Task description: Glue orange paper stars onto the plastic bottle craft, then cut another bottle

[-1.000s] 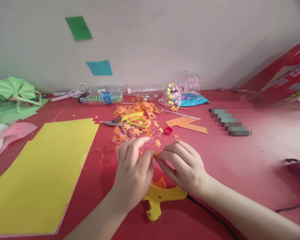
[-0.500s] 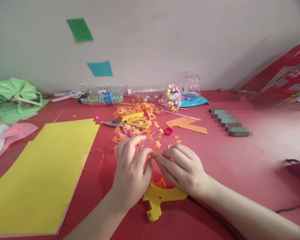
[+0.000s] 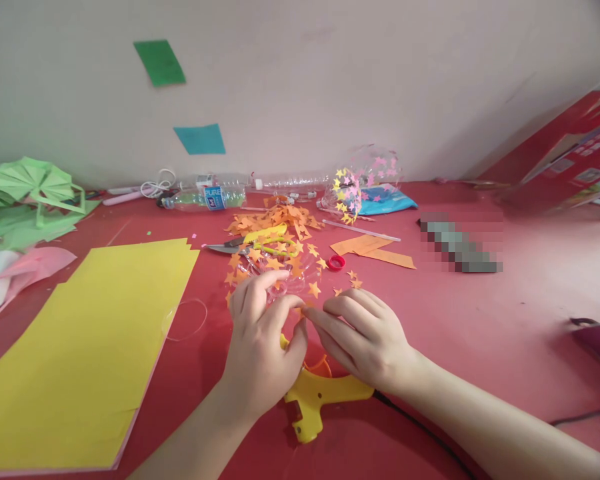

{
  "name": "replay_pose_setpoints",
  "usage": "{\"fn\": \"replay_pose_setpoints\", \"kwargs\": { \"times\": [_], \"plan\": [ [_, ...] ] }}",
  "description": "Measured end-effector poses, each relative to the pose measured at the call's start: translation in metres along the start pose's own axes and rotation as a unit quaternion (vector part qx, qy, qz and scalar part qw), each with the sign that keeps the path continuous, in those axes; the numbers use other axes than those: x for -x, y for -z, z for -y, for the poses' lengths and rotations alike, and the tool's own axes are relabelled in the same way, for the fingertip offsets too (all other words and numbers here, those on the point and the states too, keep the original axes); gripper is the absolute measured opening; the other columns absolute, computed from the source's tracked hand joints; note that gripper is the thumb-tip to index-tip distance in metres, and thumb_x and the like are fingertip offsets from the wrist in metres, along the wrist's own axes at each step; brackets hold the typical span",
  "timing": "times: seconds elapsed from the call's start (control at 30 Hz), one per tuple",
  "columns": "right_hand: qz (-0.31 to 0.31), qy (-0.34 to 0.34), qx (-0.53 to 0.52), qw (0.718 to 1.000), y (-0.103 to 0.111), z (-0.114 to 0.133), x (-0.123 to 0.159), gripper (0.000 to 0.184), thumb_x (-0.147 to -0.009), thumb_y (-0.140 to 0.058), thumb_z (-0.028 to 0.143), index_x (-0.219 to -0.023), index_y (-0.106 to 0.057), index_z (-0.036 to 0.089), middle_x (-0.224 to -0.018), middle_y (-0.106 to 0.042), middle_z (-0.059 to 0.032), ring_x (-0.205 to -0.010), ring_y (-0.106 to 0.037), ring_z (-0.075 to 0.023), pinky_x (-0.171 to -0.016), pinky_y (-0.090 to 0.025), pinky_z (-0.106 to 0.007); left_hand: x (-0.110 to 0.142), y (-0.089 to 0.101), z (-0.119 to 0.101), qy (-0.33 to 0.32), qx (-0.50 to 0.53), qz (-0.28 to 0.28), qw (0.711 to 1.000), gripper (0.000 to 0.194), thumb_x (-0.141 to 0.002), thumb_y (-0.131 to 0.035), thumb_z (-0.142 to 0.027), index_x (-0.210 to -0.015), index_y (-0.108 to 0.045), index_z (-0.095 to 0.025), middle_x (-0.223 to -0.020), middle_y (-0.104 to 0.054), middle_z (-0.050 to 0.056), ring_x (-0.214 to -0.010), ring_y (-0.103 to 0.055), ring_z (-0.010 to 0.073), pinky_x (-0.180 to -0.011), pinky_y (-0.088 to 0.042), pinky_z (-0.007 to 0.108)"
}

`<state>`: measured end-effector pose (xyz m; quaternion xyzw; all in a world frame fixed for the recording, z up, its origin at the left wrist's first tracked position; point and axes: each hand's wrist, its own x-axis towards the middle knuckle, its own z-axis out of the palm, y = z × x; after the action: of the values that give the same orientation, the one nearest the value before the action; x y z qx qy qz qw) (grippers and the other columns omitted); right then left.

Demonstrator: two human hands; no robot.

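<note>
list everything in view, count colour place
glue gun: one, yellow, front
small piece: one, orange, centre
starred plastics: at least two, clear, centre, rear
loose stars: several, orange, midtable
paper scraps: pile, orange, midtable
paper strips: some, orange, right
ring: one, red, midtable
scissors: one, lime, centre
sheets: stack, yellow, left
bottles: several, clear, rear
packet: one, blue, rear
papers: two, green and blue, wall
crafts: several, green, left
box: one, red, right
blurred object: one, grey, right
table: one, red, foreground
left hand: one, bare, centre
right hand: one, bare, centre
</note>
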<state>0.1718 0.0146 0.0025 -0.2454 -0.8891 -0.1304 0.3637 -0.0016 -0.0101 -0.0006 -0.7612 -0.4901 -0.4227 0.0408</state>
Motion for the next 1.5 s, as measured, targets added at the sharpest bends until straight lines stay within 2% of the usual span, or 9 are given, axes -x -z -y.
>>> {"fn": "replay_pose_setpoints", "kwargs": {
  "times": [0.3, 0.5, 1.03, 1.23, 1.37, 1.5],
  "plan": [
    [-0.002, -0.003, 0.003, 1.0, 0.0014, 0.0006, -0.0012, 0.022, -0.09, -0.046, 0.008, -0.103, -0.064, 0.01, -0.072, -0.058, -0.0053, -0.063, -0.049, -0.0156, -0.056, -0.041, -0.029, -0.0013, 0.0053, -0.0001, 0.014, 0.033, 0.014, 0.999, 0.013, -0.085, -0.051, -0.009, -0.091, -0.058, -0.018, -0.118, -0.05, 0.011, -0.115, -0.047, 0.0262, -0.096, -0.042, 0.048],
    [-0.007, 0.008, 0.007, 1.0, 0.0031, 0.0017, -0.003, 0.022, -0.088, -0.048, 0.008, -0.102, -0.064, 0.015, -0.07, -0.056, -0.0036, -0.064, -0.05, -0.0161, -0.055, -0.04, -0.029, -0.0016, 0.0039, 0.0012, 0.024, 0.017, 0.0, 1.0, 0.01, -0.088, -0.052, -0.011, -0.09, -0.056, -0.02, -0.117, -0.05, 0.009, -0.114, -0.048, 0.0251, -0.095, -0.042, 0.046],
    [-0.005, 0.012, -0.001, 1.0, 0.0044, 0.002, -0.0032, 0.02, -0.088, -0.047, 0.007, -0.097, -0.064, 0.012, -0.071, -0.058, -0.0049, -0.064, -0.05, -0.0158, -0.056, -0.041, -0.029, -0.0014, 0.0046, -0.0005, 0.018, -0.031, 0.008, 0.999, 0.007, -0.089, -0.05, -0.014, -0.088, -0.054, -0.019, -0.122, -0.05, 0.012, -0.112, -0.047, 0.0265, -0.095, -0.039, 0.048],
    [-0.004, 0.007, -0.005, 1.0, 0.0029, 0.0017, -0.0016, 0.021, -0.087, -0.048, 0.007, -0.098, -0.064, 0.013, -0.071, -0.056, -0.004, -0.064, -0.05, -0.016, -0.056, -0.041, -0.029, -0.0014, 0.0026, 0.0003, 0.014, -0.039, 0.008, 0.999, 0.009, -0.09, -0.049, -0.013, -0.085, -0.053, -0.019, -0.121, -0.05, 0.011, -0.113, -0.047, 0.0263, -0.097, -0.039, 0.048],
    [-0.005, -0.008, -0.018, 1.0, 0.0025, 0.0013, 0.0, 0.021, -0.086, -0.049, 0.007, -0.101, -0.064, 0.013, -0.075, -0.058, -0.0048, -0.064, -0.051, -0.0161, -0.056, -0.042, -0.029, -0.0013, 0.0055, 0.0005, 0.009, -0.016, 0.003, 1.0, 0.012, -0.089, -0.048, -0.011, -0.092, -0.057, -0.019, -0.122, -0.05, 0.011, -0.114, -0.047, 0.0265, -0.097, -0.039, 0.047],
    [-0.012, -0.045, -0.033, 0.998, 0.001, 0.0017, 0.0014, 0.021, -0.088, -0.051, 0.01, -0.105, -0.061, 0.015, -0.082, -0.06, -0.0064, -0.068, -0.051, -0.0162, -0.06, -0.044, -0.03, 0.0003, 0.0083, -0.0024, 0.006, 0.002, 0.029, 1.0, 0.021, -0.086, -0.045, -0.006, -0.098, -0.058, -0.018, -0.123, -0.049, 0.012, -0.118, -0.045, 0.0272, -0.1, -0.038, 0.048]
  ]
}}
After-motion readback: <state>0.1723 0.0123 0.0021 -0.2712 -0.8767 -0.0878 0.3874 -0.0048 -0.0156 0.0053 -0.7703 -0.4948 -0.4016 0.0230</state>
